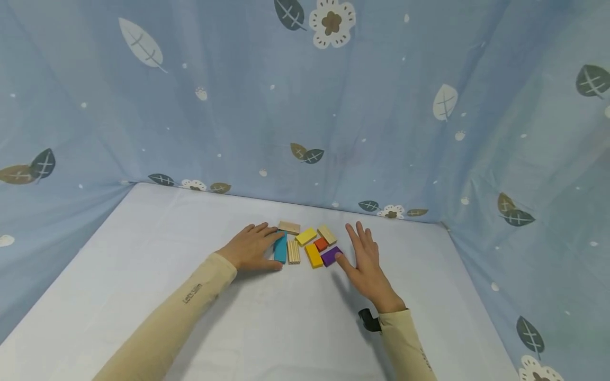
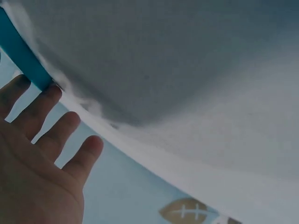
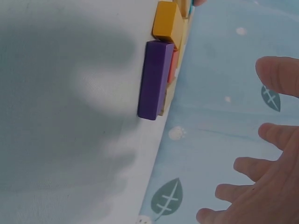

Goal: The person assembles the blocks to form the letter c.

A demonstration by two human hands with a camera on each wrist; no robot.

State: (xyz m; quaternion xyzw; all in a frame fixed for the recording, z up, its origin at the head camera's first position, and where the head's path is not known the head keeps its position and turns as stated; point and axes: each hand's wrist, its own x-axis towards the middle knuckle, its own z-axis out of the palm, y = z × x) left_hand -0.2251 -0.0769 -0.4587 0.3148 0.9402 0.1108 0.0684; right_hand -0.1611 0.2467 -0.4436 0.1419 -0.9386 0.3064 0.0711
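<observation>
My left hand lies with spread fingers at the left side of a flat blue block; in the left wrist view its fingertips are by the end of that block. Spread wide, my right hand hovers beside a purple block, with a gap between them in the right wrist view. Between the hands lie a striped wooden block, a yellow block, an orange-yellow block, a small red block and two plain wooden blocks, one at the back, one at right.
The blocks form a loose cluster on a white table surface. A blue curtain with leaf and flower prints stands behind and along both sides. At my right wrist is a small black device.
</observation>
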